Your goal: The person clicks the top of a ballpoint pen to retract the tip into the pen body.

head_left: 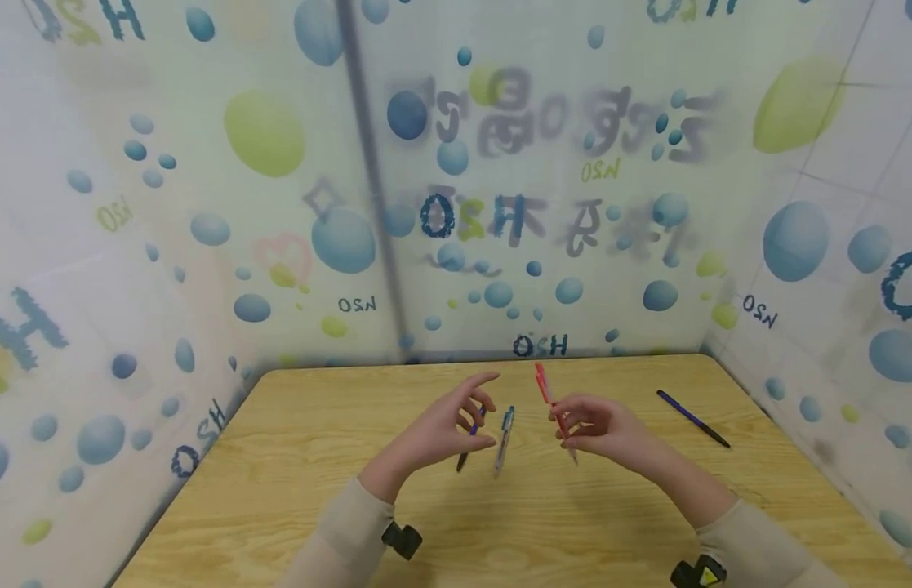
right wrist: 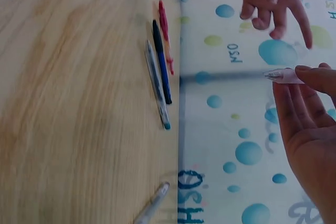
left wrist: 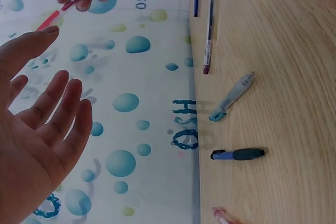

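Note:
My right hand (head_left: 606,429) pinches a red pen (head_left: 542,382) between thumb and fingers, raised above the table with its clear tip pointing down. The pen's pale tip (right wrist: 281,75) shows in the right wrist view. Facing it across a gap, my left hand (head_left: 451,420) is empty, its fingers spread and loosely bent. Near the left hand in the head view lie a blue pen with a black grip (head_left: 463,461) and a clear pen with a teal clip (head_left: 504,441). Another red pen (right wrist: 166,35) on the table is hidden behind the left hand in the head view.
A dark blue pen (head_left: 693,419) lies at the right of the wooden table (head_left: 316,490). Also on the table is a slim pen with a dark red end (left wrist: 208,40). Patterned curtains (head_left: 500,163) stand behind the table and along both sides.

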{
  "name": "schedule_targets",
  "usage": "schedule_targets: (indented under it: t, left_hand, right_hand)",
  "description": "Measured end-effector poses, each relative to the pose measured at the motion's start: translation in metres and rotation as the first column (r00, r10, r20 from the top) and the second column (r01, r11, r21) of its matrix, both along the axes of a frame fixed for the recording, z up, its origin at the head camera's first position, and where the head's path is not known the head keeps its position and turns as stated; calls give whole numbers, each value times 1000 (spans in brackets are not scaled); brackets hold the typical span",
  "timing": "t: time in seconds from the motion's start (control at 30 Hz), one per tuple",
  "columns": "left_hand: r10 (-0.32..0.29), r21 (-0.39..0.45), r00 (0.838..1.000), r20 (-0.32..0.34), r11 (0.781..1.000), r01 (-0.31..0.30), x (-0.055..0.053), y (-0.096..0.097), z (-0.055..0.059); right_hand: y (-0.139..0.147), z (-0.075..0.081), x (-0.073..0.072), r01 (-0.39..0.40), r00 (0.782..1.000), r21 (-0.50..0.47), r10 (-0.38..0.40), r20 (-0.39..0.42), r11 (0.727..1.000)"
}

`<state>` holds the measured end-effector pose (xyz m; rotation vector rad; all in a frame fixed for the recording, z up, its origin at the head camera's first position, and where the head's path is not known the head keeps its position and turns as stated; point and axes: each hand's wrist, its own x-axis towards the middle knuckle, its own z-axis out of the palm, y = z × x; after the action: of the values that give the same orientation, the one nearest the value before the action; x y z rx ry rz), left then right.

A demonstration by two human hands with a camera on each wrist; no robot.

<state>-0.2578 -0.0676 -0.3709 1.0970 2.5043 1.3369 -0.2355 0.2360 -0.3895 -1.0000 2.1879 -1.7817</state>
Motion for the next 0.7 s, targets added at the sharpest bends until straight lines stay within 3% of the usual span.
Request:
schedule_targets:
  t: [0.17,0.43,0.7]
  left_hand:
    - [9,-28,1000,11,1000,-9,-1,-9,-2]
    - [48,-56,998,27,997,-46,0,-24,-10]
    - [74,-73,997,36,995,-72,0,-38,-18]
  right_hand:
    - [20,4,-4,9,1000,31,-9,-9,999]
    - [51,9,-11,44,997,127,-51,53,991]
    - [77,-1,-30,11,998,154,-19,54,988]
